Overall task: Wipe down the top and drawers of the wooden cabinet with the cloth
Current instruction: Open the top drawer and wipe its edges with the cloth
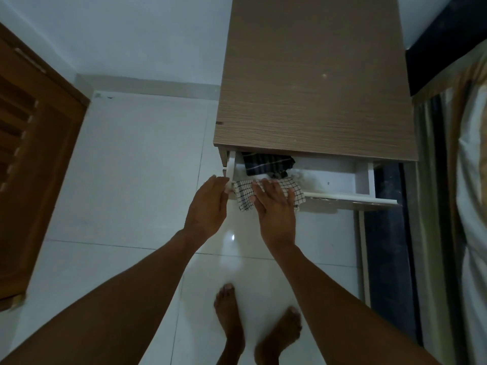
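The wooden cabinet (313, 83) stands against the wall, its bare top seen from above. Its top drawer (342, 180) is pulled out, white inside. A white cloth with a black check (243, 196) drapes over the drawer's front edge at the left. My right hand (275, 206) lies flat on the cloth, fingers spread, pressing it onto the edge. My left hand (208, 206) touches the drawer's left front corner, fingers together; whether it grips the corner is unclear. A dark striped garment (266, 164) lies inside the drawer at the back left.
White tiled floor (131, 180) lies under me, with my bare feet below the drawer. A brown wooden door (31, 154) is at the left. A bed with a pale sheet (469, 180) and a dark frame runs along the right, close to the cabinet.
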